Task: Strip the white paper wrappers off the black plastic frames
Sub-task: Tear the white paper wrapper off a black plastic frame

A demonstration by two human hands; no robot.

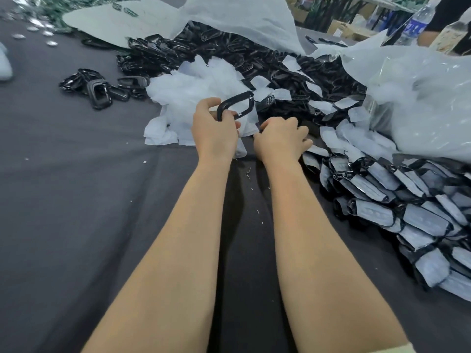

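My left hand [214, 128] grips one end of a bare black plastic frame [238, 104], held up over the table centre. My right hand [280, 138] is just to its right, fingers closed on a white paper wrapper [248, 124] that hangs below the frame. Behind both hands lies a heap of loose white wrappers [193, 85]. Wrapped frames [397, 200] are stacked in rows at the right. A large pile of bare black frames [229, 52] fills the table's far middle.
A small cluster of black frames [99, 90] lies at the left on the dark cloth [76, 187]. Big translucent plastic bags [420, 98] rise at the right and back. Water bottles [418, 21] stand at the far right corner. Small shiny parts [38, 26] are scattered far left.
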